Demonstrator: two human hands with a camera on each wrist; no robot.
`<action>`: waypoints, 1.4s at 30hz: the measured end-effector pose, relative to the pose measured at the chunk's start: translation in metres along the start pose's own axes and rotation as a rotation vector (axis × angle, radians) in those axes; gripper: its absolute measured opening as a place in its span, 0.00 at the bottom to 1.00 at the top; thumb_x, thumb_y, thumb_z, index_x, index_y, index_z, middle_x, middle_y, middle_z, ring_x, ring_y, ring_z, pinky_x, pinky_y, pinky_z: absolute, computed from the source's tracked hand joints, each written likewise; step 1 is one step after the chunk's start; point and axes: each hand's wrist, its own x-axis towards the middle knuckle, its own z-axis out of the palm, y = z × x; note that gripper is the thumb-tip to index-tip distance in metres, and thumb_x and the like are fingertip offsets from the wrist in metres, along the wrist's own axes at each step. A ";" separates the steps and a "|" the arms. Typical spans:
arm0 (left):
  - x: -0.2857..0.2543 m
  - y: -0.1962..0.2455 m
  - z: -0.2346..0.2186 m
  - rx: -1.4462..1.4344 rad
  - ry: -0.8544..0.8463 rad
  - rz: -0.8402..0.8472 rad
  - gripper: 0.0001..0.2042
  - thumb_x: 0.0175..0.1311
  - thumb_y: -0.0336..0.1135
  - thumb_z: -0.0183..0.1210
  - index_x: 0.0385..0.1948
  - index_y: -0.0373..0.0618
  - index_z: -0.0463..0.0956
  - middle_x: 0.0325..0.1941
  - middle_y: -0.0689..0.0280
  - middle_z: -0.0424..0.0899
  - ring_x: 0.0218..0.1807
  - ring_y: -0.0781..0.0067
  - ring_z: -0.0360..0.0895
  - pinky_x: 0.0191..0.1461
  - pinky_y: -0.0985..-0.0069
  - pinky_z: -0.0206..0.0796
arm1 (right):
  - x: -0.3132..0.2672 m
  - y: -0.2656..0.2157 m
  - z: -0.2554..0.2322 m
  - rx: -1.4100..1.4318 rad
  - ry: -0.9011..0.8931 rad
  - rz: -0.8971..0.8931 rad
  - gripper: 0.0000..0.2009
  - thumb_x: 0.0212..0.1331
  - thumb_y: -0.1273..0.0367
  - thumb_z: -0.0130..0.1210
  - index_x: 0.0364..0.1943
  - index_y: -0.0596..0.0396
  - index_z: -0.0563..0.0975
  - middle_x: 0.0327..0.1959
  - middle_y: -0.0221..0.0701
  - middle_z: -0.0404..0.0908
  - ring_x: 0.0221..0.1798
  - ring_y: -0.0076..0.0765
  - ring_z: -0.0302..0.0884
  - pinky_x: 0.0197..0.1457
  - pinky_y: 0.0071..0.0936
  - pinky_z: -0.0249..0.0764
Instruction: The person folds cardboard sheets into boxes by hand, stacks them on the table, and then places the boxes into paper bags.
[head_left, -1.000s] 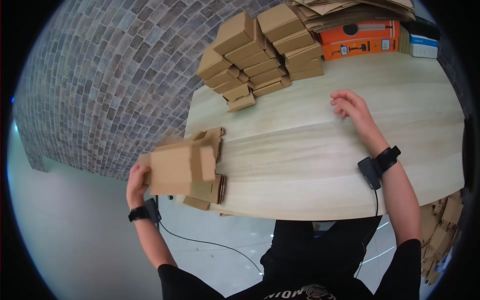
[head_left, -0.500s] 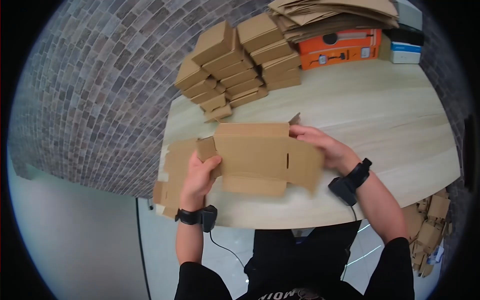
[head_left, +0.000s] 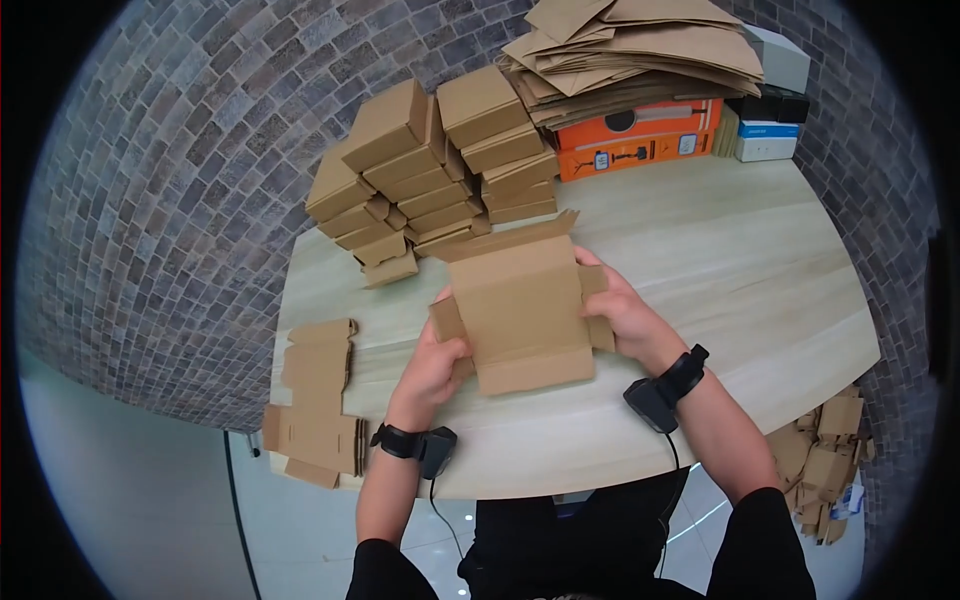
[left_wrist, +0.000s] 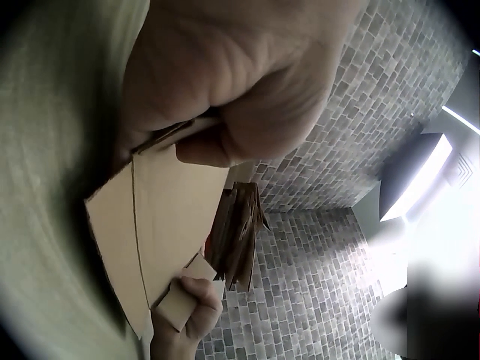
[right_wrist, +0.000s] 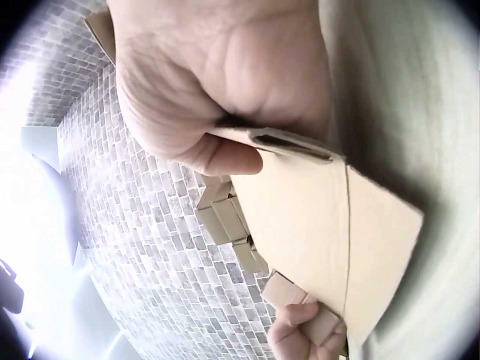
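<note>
A creased cardboard box blank [head_left: 525,315] is held between both hands over the table, its side flaps bent up. At its left end, the left hand [head_left: 432,368] grips a flap, thumb on the inner face and fingers behind. The right hand [head_left: 625,310] grips the opposite end flap in the same way. Close up in the left wrist view, the thumb presses on the blank [left_wrist: 176,202] near a crease. The right wrist view shows the right thumb over the blank [right_wrist: 296,217] beside a slot in the folded edge.
Flat box blanks [head_left: 318,400] lie at the table's left edge. Folded boxes [head_left: 420,165] are stacked at the back, beside an orange box [head_left: 640,145] under flattened cardboard [head_left: 640,50]. More cardboard [head_left: 830,460] lies low at the right, beyond the table [head_left: 740,270].
The left hand has brought a box blank from the left pile to the middle. The right hand has come in and taken its other end, and the flaps now stand bent up.
</note>
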 end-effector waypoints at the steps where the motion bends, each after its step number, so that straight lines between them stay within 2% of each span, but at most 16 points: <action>1: 0.002 -0.005 -0.002 -0.017 -0.004 0.000 0.37 0.47 0.12 0.45 0.67 0.43 0.59 0.62 0.63 0.72 0.63 0.66 0.72 0.65 0.68 0.66 | 0.000 -0.001 0.001 0.006 0.045 -0.017 0.36 0.43 0.83 0.44 0.66 0.58 0.62 0.59 0.33 0.74 0.59 0.29 0.74 0.62 0.28 0.72; 8: -0.003 -0.014 -0.022 -0.116 -0.064 -0.056 0.38 0.47 0.10 0.46 0.67 0.47 0.58 0.62 0.65 0.71 0.64 0.67 0.70 0.61 0.70 0.70 | 0.002 0.007 -0.026 0.053 0.027 0.158 0.34 0.40 0.83 0.45 0.61 0.58 0.66 0.62 0.41 0.71 0.61 0.37 0.73 0.62 0.30 0.73; 10: -0.002 -0.018 -0.022 -0.189 -0.109 -0.020 0.35 0.48 0.10 0.46 0.63 0.47 0.60 0.57 0.66 0.72 0.60 0.70 0.72 0.58 0.72 0.71 | 0.004 0.007 -0.026 0.229 -0.043 0.142 0.25 0.39 0.83 0.44 0.49 0.58 0.70 0.63 0.51 0.69 0.68 0.51 0.65 0.64 0.39 0.72; 16: 0.008 -0.017 -0.048 -0.516 -0.302 0.003 0.29 0.51 0.17 0.44 0.60 0.44 0.61 0.54 0.62 0.72 0.58 0.69 0.72 0.58 0.72 0.71 | 0.008 0.005 -0.026 0.513 0.039 0.221 0.24 0.40 0.81 0.41 0.49 0.62 0.69 0.69 0.61 0.57 0.71 0.64 0.58 0.71 0.53 0.64; 20: -0.001 -0.001 -0.036 -0.639 -0.262 -0.039 0.31 0.46 0.20 0.42 0.60 0.42 0.63 0.54 0.60 0.72 0.57 0.65 0.73 0.60 0.71 0.71 | 0.006 -0.002 -0.017 0.563 -0.022 0.262 0.26 0.39 0.79 0.41 0.51 0.63 0.69 0.69 0.61 0.57 0.71 0.64 0.58 0.73 0.52 0.61; 22: -0.002 -0.005 -0.032 -0.646 -0.256 -0.053 0.31 0.46 0.20 0.42 0.60 0.42 0.63 0.54 0.59 0.72 0.56 0.64 0.73 0.60 0.71 0.70 | 0.006 -0.003 -0.014 0.426 0.012 0.242 0.28 0.39 0.77 0.41 0.52 0.64 0.70 0.68 0.59 0.61 0.71 0.61 0.60 0.73 0.52 0.61; 24: 0.002 -0.014 -0.029 -0.296 -0.167 -0.038 0.30 0.46 0.20 0.42 0.59 0.42 0.64 0.53 0.60 0.72 0.56 0.66 0.73 0.59 0.73 0.70 | 0.007 0.001 -0.013 0.279 0.020 0.223 0.27 0.38 0.78 0.41 0.51 0.63 0.71 0.67 0.57 0.64 0.70 0.58 0.62 0.72 0.50 0.63; 25: 0.003 -0.017 -0.026 -0.299 -0.165 -0.038 0.30 0.46 0.20 0.42 0.59 0.42 0.64 0.53 0.60 0.72 0.56 0.66 0.73 0.59 0.73 0.70 | 0.006 0.003 -0.013 0.136 0.033 0.196 0.27 0.38 0.79 0.41 0.51 0.62 0.72 0.66 0.55 0.66 0.69 0.55 0.65 0.71 0.49 0.65; 27: 0.004 -0.023 -0.018 0.169 -0.025 -0.021 0.30 0.47 0.19 0.43 0.60 0.43 0.65 0.58 0.56 0.73 0.59 0.63 0.73 0.61 0.70 0.69 | 0.006 0.007 -0.009 0.085 0.071 0.186 0.26 0.38 0.79 0.41 0.49 0.61 0.73 0.65 0.53 0.68 0.67 0.52 0.68 0.70 0.46 0.67; 29: 0.003 -0.026 -0.011 0.136 -0.017 -0.004 0.31 0.49 0.19 0.43 0.61 0.45 0.64 0.63 0.57 0.71 0.61 0.65 0.71 0.61 0.70 0.68 | 0.007 0.009 -0.009 0.031 0.113 0.171 0.26 0.37 0.80 0.41 0.47 0.59 0.74 0.64 0.51 0.70 0.65 0.48 0.71 0.69 0.43 0.69; 32: -0.001 -0.022 -0.014 -0.071 -0.207 0.058 0.29 0.55 0.22 0.45 0.64 0.46 0.60 0.66 0.58 0.68 0.63 0.67 0.69 0.61 0.70 0.68 | 0.006 0.012 -0.012 0.047 0.117 0.061 0.24 0.38 0.82 0.40 0.44 0.57 0.76 0.62 0.48 0.73 0.62 0.44 0.74 0.67 0.39 0.70; 35: -0.003 -0.017 -0.012 -0.289 -0.296 -0.006 0.26 0.65 0.30 0.47 0.67 0.50 0.57 0.66 0.59 0.68 0.64 0.67 0.69 0.62 0.68 0.67 | 0.005 0.014 -0.004 0.007 0.139 -0.029 0.19 0.43 0.79 0.41 0.42 0.57 0.76 0.58 0.47 0.77 0.59 0.42 0.75 0.65 0.37 0.72; 37: -0.003 -0.022 -0.011 -0.167 -0.254 -0.085 0.24 0.72 0.38 0.47 0.68 0.54 0.54 0.63 0.60 0.68 0.63 0.66 0.69 0.62 0.69 0.66 | 0.003 0.012 0.012 0.245 0.200 0.031 0.13 0.56 0.71 0.42 0.42 0.58 0.76 0.53 0.45 0.79 0.55 0.40 0.76 0.61 0.34 0.73; 38: -0.005 -0.024 -0.007 -0.172 -0.250 -0.087 0.24 0.72 0.38 0.47 0.68 0.54 0.54 0.63 0.60 0.68 0.63 0.66 0.69 0.62 0.69 0.66 | 0.004 0.012 0.019 0.245 0.202 0.036 0.13 0.56 0.71 0.42 0.42 0.58 0.76 0.53 0.45 0.79 0.55 0.40 0.76 0.61 0.34 0.73; 40: -0.009 -0.024 0.005 0.164 -0.146 -0.031 0.24 0.73 0.37 0.46 0.69 0.57 0.51 0.58 0.61 0.69 0.59 0.69 0.70 0.61 0.70 0.65 | 0.003 0.013 0.027 0.032 0.328 0.105 0.19 0.70 0.58 0.38 0.43 0.59 0.75 0.48 0.42 0.80 0.50 0.36 0.77 0.56 0.31 0.74; 42: -0.008 -0.025 0.005 0.166 -0.179 -0.020 0.25 0.72 0.35 0.47 0.69 0.58 0.50 0.57 0.61 0.69 0.58 0.70 0.70 0.60 0.71 0.66 | 0.005 0.021 0.014 -0.027 0.359 0.051 0.22 0.72 0.54 0.36 0.45 0.58 0.75 0.45 0.40 0.80 0.47 0.33 0.77 0.53 0.30 0.74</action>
